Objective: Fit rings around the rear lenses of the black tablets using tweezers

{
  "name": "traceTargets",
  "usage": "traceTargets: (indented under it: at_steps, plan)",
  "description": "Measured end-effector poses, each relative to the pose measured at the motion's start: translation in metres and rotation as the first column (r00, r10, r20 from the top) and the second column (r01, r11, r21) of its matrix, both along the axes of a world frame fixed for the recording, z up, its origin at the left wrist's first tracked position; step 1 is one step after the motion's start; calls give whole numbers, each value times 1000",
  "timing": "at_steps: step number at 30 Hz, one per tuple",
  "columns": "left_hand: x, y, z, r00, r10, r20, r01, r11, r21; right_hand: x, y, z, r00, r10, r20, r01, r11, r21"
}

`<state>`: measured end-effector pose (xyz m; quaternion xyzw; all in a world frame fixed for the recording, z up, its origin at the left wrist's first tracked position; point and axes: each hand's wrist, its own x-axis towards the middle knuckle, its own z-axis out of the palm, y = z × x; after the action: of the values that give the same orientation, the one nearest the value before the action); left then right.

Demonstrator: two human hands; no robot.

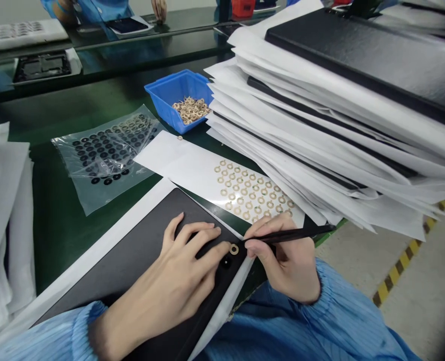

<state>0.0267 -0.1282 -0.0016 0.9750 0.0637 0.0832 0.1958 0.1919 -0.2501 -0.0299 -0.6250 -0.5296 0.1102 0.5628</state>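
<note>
A flat black panel, which looks like a tablet's back cover, lies on white paper before me. My left hand rests on it with fingers spread, the index fingertip beside a small gold ring at the panel's corner. Just below that ring is a dark round hole. Between the thumb and fingers of my right hand is a pair of black tweezers. Their tips are mostly hidden by the fingers, close to the ring. Beyond the panel lies a white sheet bearing rows of gold rings.
A blue bin holds loose gold rings. Left of it lies a clear plastic sheet with black rings. Tall stacks of paper-interleaved panels stand right, with more paper left. Across the bench, a co-worker's hand shows.
</note>
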Motion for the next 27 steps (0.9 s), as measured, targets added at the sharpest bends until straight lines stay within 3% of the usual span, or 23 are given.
traceTargets:
  at_steps: [3,8,18,27]
  plan:
    - [1,1,-2,996,65,55,-63,997,-34,2,-1,0,999,42,-21,-41,999,16]
    - [1,1,-3,995,75,62,-74,997,-19,7,-1,2,984,139,-113,-136,990,35]
    - [1,2,-3,997,27,68,-30,998,50,4,16,14,997,41,-69,-52,985,-165]
    - [0,7,-4,996,13,92,-21,997,81,0,31,24,998,30,-60,-38,990,-138]
